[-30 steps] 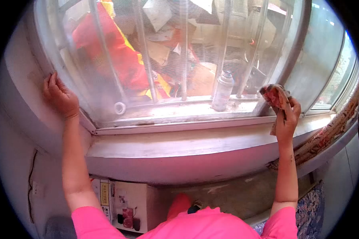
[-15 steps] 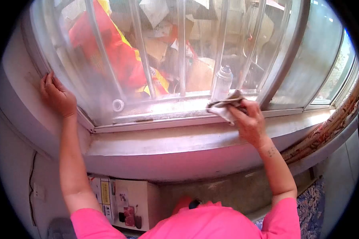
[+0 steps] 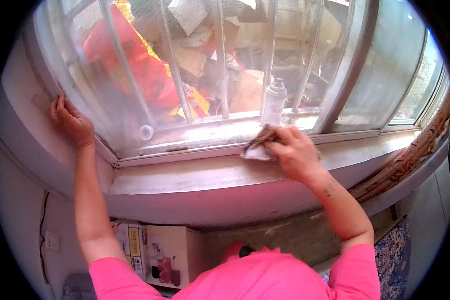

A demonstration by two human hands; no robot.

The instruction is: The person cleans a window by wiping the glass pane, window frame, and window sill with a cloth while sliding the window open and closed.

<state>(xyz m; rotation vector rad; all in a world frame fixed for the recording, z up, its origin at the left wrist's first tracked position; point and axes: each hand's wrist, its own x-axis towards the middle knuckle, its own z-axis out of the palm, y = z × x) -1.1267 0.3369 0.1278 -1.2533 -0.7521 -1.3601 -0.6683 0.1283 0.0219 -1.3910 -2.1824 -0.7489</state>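
My right hand (image 3: 294, 151) is closed on a crumpled brown and white cloth (image 3: 261, 146), which lies against the lower rail of the window frame (image 3: 195, 154), just above the white sill (image 3: 160, 180). Behind the glass, a spray can (image 3: 275, 102) stands a little above the cloth. Up against the left side of the window frame is my left hand (image 3: 72, 119), its fingers bent and drawn together at the wall edge. Whether anything small is between those fingers cannot be made out.
Metal bars (image 3: 220, 65) and a red and yellow bag (image 3: 135, 70) show through the window. A patterned curtain (image 3: 410, 165) hangs at the right. Below the sill, a white cabinet (image 3: 192, 250) holds small items. A wall socket (image 3: 52, 241) is at lower left.
My right hand has moved left and down with the cloth, from the window's right side to the lower rail. My left hand stays at the left frame. The view has shifted slightly.
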